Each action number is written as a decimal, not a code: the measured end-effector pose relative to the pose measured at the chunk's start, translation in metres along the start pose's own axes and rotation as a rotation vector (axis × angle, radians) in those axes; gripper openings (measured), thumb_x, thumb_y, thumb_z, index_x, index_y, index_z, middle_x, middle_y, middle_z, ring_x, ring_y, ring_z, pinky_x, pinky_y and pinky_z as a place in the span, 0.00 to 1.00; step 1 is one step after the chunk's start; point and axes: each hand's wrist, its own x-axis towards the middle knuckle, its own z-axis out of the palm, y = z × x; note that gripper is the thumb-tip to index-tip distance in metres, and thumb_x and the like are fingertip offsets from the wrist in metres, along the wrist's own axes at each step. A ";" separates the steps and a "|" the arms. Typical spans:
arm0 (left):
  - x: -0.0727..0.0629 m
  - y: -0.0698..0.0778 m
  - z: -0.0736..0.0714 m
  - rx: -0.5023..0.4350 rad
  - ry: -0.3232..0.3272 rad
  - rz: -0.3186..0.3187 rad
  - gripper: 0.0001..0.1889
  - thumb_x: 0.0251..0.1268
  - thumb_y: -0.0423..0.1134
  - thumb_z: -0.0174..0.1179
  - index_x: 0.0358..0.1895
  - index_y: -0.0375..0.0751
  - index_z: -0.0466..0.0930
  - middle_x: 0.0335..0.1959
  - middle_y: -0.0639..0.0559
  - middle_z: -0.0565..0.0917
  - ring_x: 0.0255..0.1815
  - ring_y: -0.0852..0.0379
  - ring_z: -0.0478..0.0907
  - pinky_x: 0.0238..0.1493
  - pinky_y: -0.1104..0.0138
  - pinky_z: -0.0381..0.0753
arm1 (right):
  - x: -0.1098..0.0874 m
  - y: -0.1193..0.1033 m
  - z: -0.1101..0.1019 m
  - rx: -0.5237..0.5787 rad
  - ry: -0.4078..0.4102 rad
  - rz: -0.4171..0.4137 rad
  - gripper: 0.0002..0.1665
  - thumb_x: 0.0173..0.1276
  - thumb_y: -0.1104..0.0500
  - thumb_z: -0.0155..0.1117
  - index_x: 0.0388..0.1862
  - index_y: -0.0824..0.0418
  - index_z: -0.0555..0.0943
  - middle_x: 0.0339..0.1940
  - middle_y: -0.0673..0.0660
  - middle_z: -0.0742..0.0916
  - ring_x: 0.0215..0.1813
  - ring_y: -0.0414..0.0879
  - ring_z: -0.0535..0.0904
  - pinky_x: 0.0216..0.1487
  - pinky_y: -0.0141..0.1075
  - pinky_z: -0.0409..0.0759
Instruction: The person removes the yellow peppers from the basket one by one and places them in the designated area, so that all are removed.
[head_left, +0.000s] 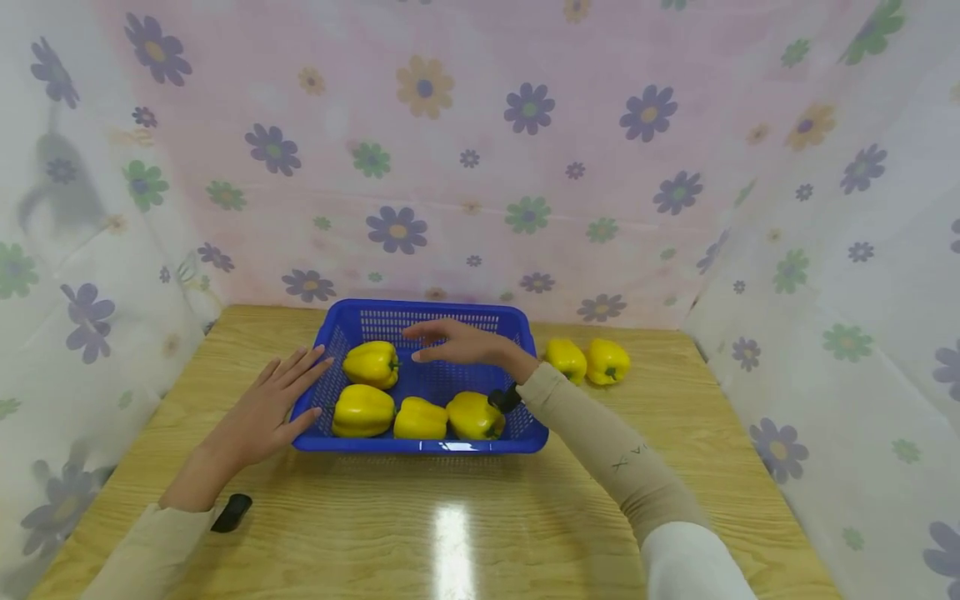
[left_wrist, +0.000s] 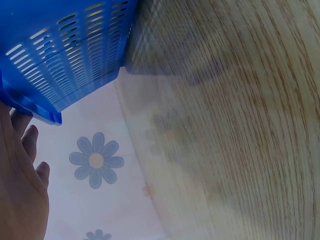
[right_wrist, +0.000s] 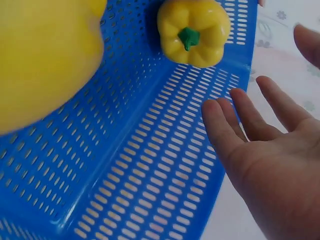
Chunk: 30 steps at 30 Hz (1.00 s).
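Note:
A blue plastic basket (head_left: 352, 446) with slotted walls stands on the table, holding several yellow bell peppers, among them one bell pepper (head_left: 363, 410) at its near left corner. My left hand (head_left: 262, 417) rests at the basket's left rim with its fingers stretched out; the left wrist view shows the fingertips at the rim's edge. Over the basket's back half hovers my right hand (head_left: 467, 343), fingers loosely extended and nothing in them. In the right wrist view a bell pepper (right_wrist: 194, 35) with a green stem lies beyond those fingers, apart from them.
Two more yellow bell peppers, a left one (head_left: 566, 360) and a right one (head_left: 607, 362), lie on the wooden table (head_left: 360, 533) just right of the basket. Flower-printed curtains (head_left: 465, 167) enclose the table at the back and both sides.

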 end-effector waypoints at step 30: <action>-0.001 0.000 0.000 -0.007 0.005 -0.017 0.35 0.73 0.44 0.59 0.80 0.41 0.60 0.81 0.40 0.58 0.81 0.33 0.53 0.80 0.39 0.45 | 0.067 0.024 0.018 0.101 -0.043 0.012 0.41 0.69 0.80 0.49 0.80 0.63 0.62 0.81 0.59 0.66 0.81 0.56 0.61 0.77 0.49 0.65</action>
